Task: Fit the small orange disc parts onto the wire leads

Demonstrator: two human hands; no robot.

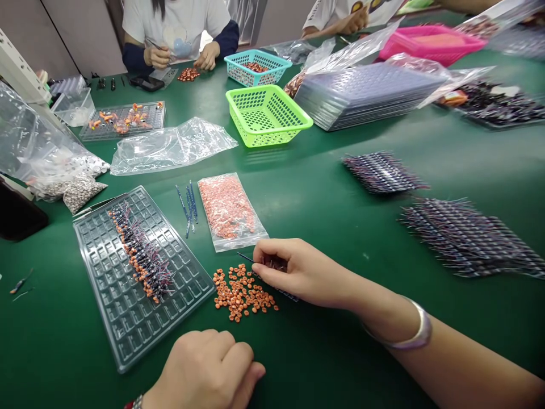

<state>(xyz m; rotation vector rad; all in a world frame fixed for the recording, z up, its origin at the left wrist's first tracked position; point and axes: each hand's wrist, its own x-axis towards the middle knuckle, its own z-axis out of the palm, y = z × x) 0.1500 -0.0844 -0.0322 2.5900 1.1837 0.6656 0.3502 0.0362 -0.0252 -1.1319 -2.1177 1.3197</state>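
Note:
My right hand (298, 272) is curled over a bundle of thin dark strips with wires, its thumb and forefinger closed at the bundle's left end. Just left of it lies a loose pile of small orange caps (240, 295) on the green table. My left hand (208, 369) rests low in the view, fingers curled under; what they hold, if anything, is hidden. A clear compartment tray (102, 301) stands to the left, with a row of wired parts with orange ends (142, 255) across it. Behind the pile is a clear bag of orange pieces (230, 210).
Several blue strips (188, 207) lie beside the bag. At right are two stacks of wired strips (381, 172). Farther back stand a green basket (269, 116), a blue basket (255, 68), a pink basket (430, 44) and stacked trays (366, 94). A person (179, 34) works across the table.

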